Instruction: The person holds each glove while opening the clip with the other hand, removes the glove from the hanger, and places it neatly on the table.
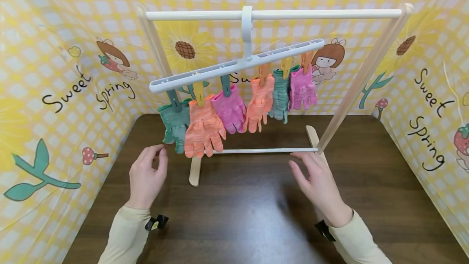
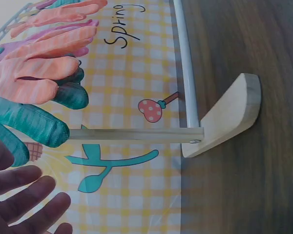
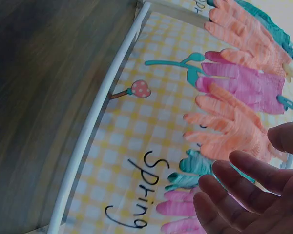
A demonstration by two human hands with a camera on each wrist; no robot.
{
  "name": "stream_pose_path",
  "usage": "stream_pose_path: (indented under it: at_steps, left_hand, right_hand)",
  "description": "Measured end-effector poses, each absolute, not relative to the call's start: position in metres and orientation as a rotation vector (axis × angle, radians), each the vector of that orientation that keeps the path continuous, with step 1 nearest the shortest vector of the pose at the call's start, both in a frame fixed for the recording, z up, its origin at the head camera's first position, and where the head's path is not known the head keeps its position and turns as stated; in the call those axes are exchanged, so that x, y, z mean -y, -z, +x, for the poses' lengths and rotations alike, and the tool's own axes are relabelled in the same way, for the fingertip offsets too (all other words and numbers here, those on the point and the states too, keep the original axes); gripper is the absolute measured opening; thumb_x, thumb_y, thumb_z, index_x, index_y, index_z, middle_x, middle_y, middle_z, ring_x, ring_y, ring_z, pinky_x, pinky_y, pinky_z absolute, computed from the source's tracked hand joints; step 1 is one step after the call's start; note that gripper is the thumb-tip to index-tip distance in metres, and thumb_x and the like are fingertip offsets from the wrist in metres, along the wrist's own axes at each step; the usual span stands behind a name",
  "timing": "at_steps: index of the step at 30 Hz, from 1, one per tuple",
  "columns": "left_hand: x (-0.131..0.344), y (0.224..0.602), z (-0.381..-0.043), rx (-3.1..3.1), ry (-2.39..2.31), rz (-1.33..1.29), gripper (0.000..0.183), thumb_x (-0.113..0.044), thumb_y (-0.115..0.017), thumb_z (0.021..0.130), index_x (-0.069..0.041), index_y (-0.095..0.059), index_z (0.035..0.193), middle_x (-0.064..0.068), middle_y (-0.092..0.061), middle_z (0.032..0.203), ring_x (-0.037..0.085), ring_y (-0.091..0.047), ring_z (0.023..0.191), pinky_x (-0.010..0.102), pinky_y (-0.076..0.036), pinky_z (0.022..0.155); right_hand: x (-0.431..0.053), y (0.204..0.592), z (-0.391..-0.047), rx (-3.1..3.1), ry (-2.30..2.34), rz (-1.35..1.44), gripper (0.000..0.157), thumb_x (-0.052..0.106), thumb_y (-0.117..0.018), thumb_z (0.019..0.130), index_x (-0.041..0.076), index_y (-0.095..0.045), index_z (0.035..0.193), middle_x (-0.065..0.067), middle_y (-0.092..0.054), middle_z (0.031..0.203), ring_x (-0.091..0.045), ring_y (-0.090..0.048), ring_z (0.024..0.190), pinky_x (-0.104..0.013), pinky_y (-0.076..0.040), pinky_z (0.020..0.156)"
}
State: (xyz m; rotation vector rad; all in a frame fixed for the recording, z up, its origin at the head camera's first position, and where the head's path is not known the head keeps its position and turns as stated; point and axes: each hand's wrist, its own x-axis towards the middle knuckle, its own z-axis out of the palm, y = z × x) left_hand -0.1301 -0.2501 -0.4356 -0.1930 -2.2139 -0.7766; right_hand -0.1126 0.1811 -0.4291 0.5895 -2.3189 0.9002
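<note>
Several small striped gloves hang by clothespins from a tilted pale-grey hanger (image 1: pixel 205 75), lower at its left end. From left to right hang a green glove (image 1: pixel 175 122), an orange glove (image 1: pixel 203 123), a pink glove (image 1: pixel 230 109), then a second orange glove (image 1: pixel 259 103), green glove (image 1: pixel 281 101) and pink glove (image 1: pixel 303 92). My left hand (image 1: pixel 146 176) is near the leftmost green glove, fingers loosely bent, holding nothing. In the right wrist view my right hand (image 3: pixel 254 195) has its fingers spread with nothing in them; the head view shows it near the stand's right foot.
A wooden stand with a white top rod (image 1: pixel 198 15) carries the hanger's hook (image 1: pixel 247 23). Its lower rod (image 1: pixel 264 150) joins two wooden feet, including the left foot (image 1: pixel 195 172), on a dark wood table (image 1: pixel 227 215). Yellow checked cloth (image 1: pixel 36 93) walls the table in.
</note>
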Motion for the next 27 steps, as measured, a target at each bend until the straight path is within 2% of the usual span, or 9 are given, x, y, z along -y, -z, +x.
stream_pose_path:
  at_steps: [4, 7, 13, 21, 27]
  left_hand:
    - [0.247, 0.430, -0.129, 2.161, 0.839, -0.207, 0.016, -0.004, -0.059, 0.100, 0.000, -0.074, 0.105, 0.013, -0.073, 0.097, 0.027, -0.065, 0.082, 0.020, -0.044, 0.079]
    - [0.245, 0.426, -0.129, 2.131, 0.891, -0.203, 0.018, -0.006, -0.057, 0.103, 0.001, -0.073, 0.108, 0.015, -0.071, 0.099, 0.025, -0.064, 0.085, 0.016, -0.044, 0.081]
    - [0.242, 0.418, -0.131, 2.107, 0.949, -0.153, 0.025, -0.013, -0.053, 0.106, 0.005, -0.069, 0.115, 0.020, -0.066, 0.101, 0.018, -0.058, 0.088, 0.016, -0.043, 0.080]
    - [0.235, 0.406, -0.140, 2.074, 1.038, -0.216, 0.030, -0.017, -0.066, 0.100, 0.003, -0.067, 0.121, 0.017, -0.068, 0.106, 0.017, -0.060, 0.098, 0.021, -0.041, 0.082]
    - [0.230, 0.396, -0.145, 2.054, 1.088, -0.260, 0.028, -0.015, -0.068, 0.099, 0.001, -0.068, 0.123, 0.015, -0.069, 0.111, 0.014, -0.061, 0.103, 0.021, -0.043, 0.084]
  right_hand:
    - [-0.175, 0.426, -0.113, 2.312, -0.908, 0.635, 0.025, 0.005, -0.076, 0.090, 0.004, -0.072, 0.115, -0.007, -0.073, 0.108, -0.027, -0.067, 0.104, -0.039, -0.048, 0.092]
    - [-0.170, 0.422, -0.113, 2.332, -0.933, 0.653, 0.024, 0.007, -0.076, 0.092, 0.005, -0.072, 0.116, -0.006, -0.073, 0.110, -0.025, -0.066, 0.107, -0.035, -0.048, 0.094]
    - [-0.160, 0.412, -0.116, 2.335, -0.952, 0.712, 0.023, 0.011, -0.075, 0.094, 0.006, -0.071, 0.116, -0.004, -0.071, 0.112, -0.022, -0.066, 0.109, -0.033, -0.048, 0.096]
    - [-0.140, 0.392, -0.124, 2.323, -0.982, 0.785, 0.022, 0.015, -0.073, 0.097, 0.007, -0.071, 0.118, -0.003, -0.071, 0.111, -0.020, -0.065, 0.109, -0.034, -0.049, 0.097]
    - [-0.123, 0.379, -0.131, 2.285, -1.001, 0.863, 0.022, 0.014, -0.073, 0.097, 0.005, -0.071, 0.117, -0.003, -0.071, 0.111, -0.018, -0.066, 0.107, -0.037, -0.053, 0.092]
